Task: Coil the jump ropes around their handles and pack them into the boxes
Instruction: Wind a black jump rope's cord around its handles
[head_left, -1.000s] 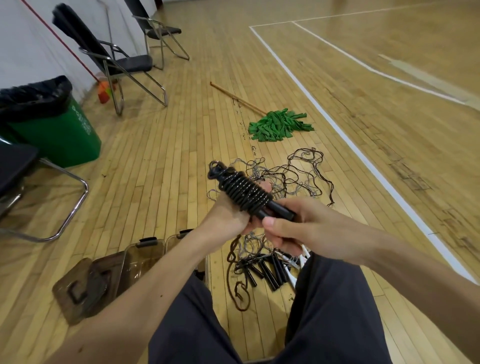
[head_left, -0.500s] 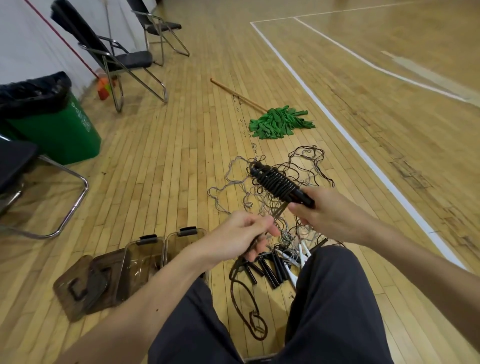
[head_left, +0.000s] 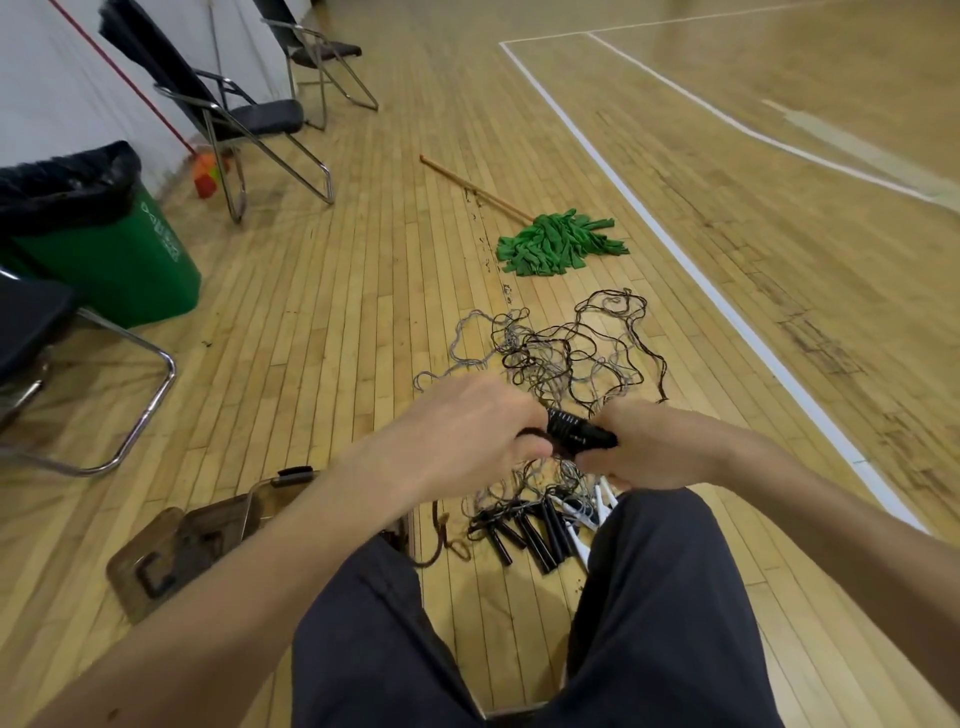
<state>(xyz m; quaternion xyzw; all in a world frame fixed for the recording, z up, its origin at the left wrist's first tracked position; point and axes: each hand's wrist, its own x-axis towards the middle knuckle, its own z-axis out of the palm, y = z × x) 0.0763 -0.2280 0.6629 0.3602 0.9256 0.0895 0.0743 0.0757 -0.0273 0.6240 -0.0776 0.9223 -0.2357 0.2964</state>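
Observation:
A black jump rope coiled around its handles (head_left: 576, 434) is held between both hands above the floor. My left hand (head_left: 467, 434) grips its left end, fingers curled over the coil. My right hand (head_left: 660, 447) is closed on its right end. Only the middle of the bundle shows between them. Beneath, a tangle of loose black and grey ropes (head_left: 566, 353) spreads over the wooden floor, with several black and white handles (head_left: 540, 530) lying by my right knee. Clear brown plastic boxes (head_left: 260, 509) sit on the floor under my left forearm, partly hidden by it.
A box lid (head_left: 156, 561) lies left of the boxes. A green mop (head_left: 556, 241) lies beyond the ropes. A green bin (head_left: 104, 244) with a black bag and folding chairs (head_left: 228, 114) stand at the left. My dark-trousered legs (head_left: 654, 613) fill the lower frame.
The coiled bundle has come down and toward me. My left hand moved up from the loose rope and closed on the bundle's left end; my right hand kept its grip.

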